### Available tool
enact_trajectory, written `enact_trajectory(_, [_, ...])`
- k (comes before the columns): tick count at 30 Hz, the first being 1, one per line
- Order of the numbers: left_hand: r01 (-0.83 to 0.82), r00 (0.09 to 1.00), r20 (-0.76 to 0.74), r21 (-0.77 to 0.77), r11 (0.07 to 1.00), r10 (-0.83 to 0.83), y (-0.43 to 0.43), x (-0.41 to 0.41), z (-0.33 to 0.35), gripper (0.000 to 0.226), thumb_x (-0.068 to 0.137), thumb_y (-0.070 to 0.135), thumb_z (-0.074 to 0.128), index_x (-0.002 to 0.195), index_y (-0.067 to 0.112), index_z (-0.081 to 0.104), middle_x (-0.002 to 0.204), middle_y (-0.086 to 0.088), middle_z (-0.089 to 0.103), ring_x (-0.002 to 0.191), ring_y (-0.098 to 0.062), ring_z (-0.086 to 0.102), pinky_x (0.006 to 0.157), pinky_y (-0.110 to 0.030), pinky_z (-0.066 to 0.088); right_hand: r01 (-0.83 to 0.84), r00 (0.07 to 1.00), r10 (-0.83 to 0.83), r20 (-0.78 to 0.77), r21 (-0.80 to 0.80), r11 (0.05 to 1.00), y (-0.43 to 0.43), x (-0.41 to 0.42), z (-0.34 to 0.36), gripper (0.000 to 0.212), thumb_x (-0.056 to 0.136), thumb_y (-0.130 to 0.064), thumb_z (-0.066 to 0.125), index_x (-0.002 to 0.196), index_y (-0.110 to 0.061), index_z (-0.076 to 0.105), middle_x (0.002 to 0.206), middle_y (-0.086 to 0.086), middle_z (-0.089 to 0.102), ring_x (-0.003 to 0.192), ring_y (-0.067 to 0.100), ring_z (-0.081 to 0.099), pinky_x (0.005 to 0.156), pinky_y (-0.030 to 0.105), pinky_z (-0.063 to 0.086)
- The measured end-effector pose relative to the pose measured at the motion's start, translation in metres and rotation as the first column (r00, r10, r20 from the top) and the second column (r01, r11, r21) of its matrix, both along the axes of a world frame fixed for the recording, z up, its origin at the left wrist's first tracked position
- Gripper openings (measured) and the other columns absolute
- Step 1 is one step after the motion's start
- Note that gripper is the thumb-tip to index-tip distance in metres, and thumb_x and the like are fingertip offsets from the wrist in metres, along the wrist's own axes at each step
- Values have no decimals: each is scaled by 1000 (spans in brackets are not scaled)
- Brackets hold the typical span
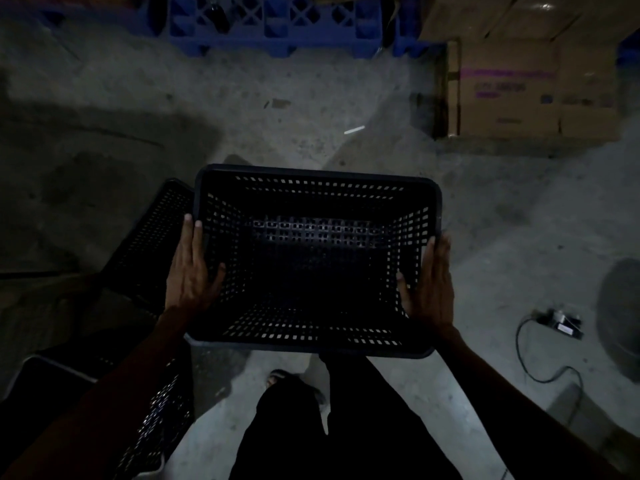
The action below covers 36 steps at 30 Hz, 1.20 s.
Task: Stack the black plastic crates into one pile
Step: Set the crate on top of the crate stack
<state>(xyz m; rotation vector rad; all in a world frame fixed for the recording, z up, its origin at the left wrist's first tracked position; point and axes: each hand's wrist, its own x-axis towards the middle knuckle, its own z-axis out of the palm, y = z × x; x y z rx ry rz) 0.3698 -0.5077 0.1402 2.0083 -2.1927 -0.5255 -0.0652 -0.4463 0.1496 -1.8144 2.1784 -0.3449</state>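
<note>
We look down into one black plastic crate (317,258), open side up, its walls and floor pierced with rows of small square holes, held in front of the person above a grey concrete floor (311,109). The left hand (189,268) lies flat along the crate's left wall, fingers stretched straight and close together on the outside, the thumb hooked over the rim to the inside. The right hand (431,289) mirrors it on the right wall, fingers long and nearly straight outside, thumb tucked inside the rim, so the crate is pinched between two mostly flattened hands instead of curled fists. To the left we can count at least two more black crates: a tilted crate (152,244) leaning just beside the held one, and a lower-left crate (52,382) partly hidden by the left forearm; the light is too dim to tell whether more sit there. Below the held crate we see the person's dark trousers (346,438) and one sandalled foot (280,377). Farther off, a blue plastic pallet (270,26) runs along the top edge. At upper right stands one cardboard box (533,88) with a purple stripe and purple printing too blurred to read, with more cardboard behind it. At right, a small device (557,323) lies on the floor with a dark cable (540,375) curling away from it.
</note>
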Motion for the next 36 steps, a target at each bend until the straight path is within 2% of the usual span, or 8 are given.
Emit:
enact_trajectory(6, [-34,998,51,27,999,33,-6,1,-11,84,85,17,53,152,5,4,162,-14,1,151,-28,2,121,-48,18,-32,999,33,-30,39,999,-5,-5,-8,76,94,-28,56,149,8,16,161,22,6,150,35,5,119,45,25])
enact_trajectory(10, [-59,997,51,24,998,57,-8,3,-14,70,91,4,38,153,7,4,163,-12,1,152,-26,1,121,-47,17,6,999,-1,-48,96,995,-6,-4,-6,71,97,-29,51,152,-1,15,162,15,4,151,28,2,115,26,21])
enact_trajectory(17, [-19,999,30,31,999,18,-8,3,-8,76,88,-4,41,153,7,3,163,-11,-3,152,-25,1,121,-45,21,14,1000,-12,-18,102,995,-5,0,-2,67,99,-21,47,154,-10,10,163,8,-2,151,24,0,104,26,31])
enact_trajectory(23, [-48,998,37,51,998,46,0,-4,2,92,81,-9,46,153,17,-5,163,-1,-11,134,-38,43,81,-39,54,-45,995,54,-82,108,993,0,-4,-3,75,92,-6,49,154,-13,9,164,5,-4,139,30,33,68,36,55])
enact_trajectory(27, [-59,991,123,67,996,50,13,-12,-5,91,82,-11,43,152,14,-9,162,-3,-16,151,-20,5,76,-31,54,-92,989,99,-110,72,993,-5,-15,-2,73,95,-15,48,155,-16,6,164,2,-6,130,33,44,66,39,55])
enact_trajectory(29, [-51,990,137,77,996,40,18,-10,-7,88,82,-10,41,152,12,-8,162,-4,-17,150,-16,3,71,-33,55,-101,991,104,-78,39,994,-5,-15,-2,71,96,-18,46,155,-17,6,164,1,-3,122,35,51,61,36,50])
enact_trajectory(33, [-28,998,65,51,998,24,13,-5,-5,94,79,-8,47,153,16,-6,162,0,-15,127,-27,51,57,-37,52,-91,995,91,-37,-9,996,-2,-11,-3,71,95,-21,46,155,-20,8,164,-3,-5,112,32,58,58,27,36])
enact_trajectory(36, [-15,997,80,14,1000,14,15,-1,-12,93,79,-8,44,153,16,-6,163,0,-14,120,-31,53,57,-39,52,-105,994,105,-8,-9,994,4,-8,-2,72,94,-21,47,155,-20,9,164,-1,-6,121,29,53,55,28,38])
